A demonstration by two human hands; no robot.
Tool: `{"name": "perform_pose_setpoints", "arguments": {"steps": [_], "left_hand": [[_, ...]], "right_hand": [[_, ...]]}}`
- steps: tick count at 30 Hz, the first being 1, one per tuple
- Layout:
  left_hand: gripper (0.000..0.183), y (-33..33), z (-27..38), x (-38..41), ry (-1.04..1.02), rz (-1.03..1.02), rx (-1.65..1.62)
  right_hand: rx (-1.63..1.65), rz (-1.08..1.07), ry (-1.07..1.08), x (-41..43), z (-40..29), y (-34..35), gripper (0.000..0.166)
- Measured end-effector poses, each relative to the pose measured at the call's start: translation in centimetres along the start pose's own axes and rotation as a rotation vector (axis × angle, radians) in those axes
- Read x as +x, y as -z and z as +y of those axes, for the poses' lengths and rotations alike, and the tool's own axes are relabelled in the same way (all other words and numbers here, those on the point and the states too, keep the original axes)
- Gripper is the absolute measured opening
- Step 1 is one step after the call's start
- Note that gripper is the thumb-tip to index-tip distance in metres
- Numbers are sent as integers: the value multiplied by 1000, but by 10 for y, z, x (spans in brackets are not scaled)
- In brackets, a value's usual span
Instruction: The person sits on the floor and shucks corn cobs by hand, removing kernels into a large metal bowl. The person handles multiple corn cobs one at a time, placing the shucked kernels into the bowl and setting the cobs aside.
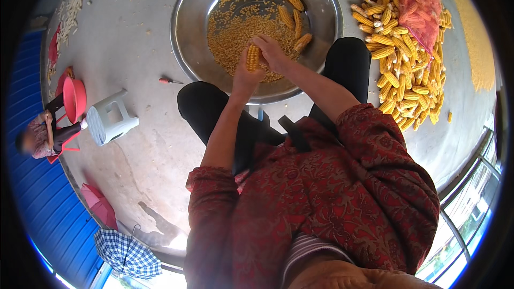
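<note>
Over a wide steel basin (188,54), my left hand (248,73) is closed around a yellow corn cob (253,58). My right hand (271,53) presses against the same cob from the right, its fingers at the cob's upper end; part of the cob is hidden behind the fingers. Loose corn kernels (229,44) cover much of the basin's bottom. Several more cobs (298,24) lie on the basin's right side, apart from my hands.
A large heap of corn cobs (401,72) with a red mesh sack (419,8) lies right. Left are a screwdriver (165,81), a pale plastic stool (98,124), stripped cobs (76,0), a seated person (42,136) by a red basin (74,98), and a checked umbrella (126,253).
</note>
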State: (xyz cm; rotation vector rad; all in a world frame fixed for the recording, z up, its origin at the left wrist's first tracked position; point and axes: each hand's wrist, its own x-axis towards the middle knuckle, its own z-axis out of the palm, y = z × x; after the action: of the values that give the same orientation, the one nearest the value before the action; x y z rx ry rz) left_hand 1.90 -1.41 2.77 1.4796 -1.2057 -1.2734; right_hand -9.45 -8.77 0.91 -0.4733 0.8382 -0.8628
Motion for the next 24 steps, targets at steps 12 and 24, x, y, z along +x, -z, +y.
{"name": "perform_pose_setpoints", "arguments": {"steps": [12,24], "left_hand": [[65,-2,0,-3,-238,52,247],[66,8,10,-5,256,-11,-109]], "right_hand": [[-237,75,172,6,14,5,18],[-126,-55,-43,-9,-13,-16,18]]}}
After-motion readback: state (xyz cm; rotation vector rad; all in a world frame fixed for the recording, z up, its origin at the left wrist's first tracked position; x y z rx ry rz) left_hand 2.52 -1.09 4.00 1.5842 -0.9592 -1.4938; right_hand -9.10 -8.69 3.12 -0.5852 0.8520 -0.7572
